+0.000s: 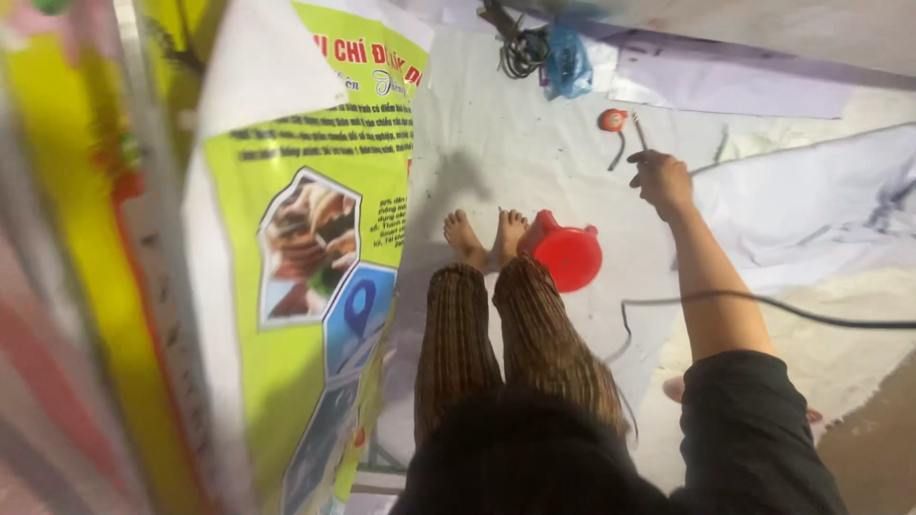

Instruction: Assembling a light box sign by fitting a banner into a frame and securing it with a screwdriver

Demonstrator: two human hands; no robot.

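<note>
My right hand [661, 181] is stretched out over a white sheet [496, 143] on the floor, its fingers closed around a thin stick-like tool [638, 131] that points away from me. A small orange-red round object [612, 119] with a dark tail lies just beyond the hand. My left hand is out of view. My bare feet [485, 236] stand on the sheet, and a red plastic stool [566, 254] sits right beside them.
A big green and yellow printed banner [315, 238] hangs or leans at the left. A black cable [763, 303] crosses under my right arm. At the far edge lie a blue bag [568, 59] and coiled black cords [520, 48]. More pale sheets [811, 210] spread to the right.
</note>
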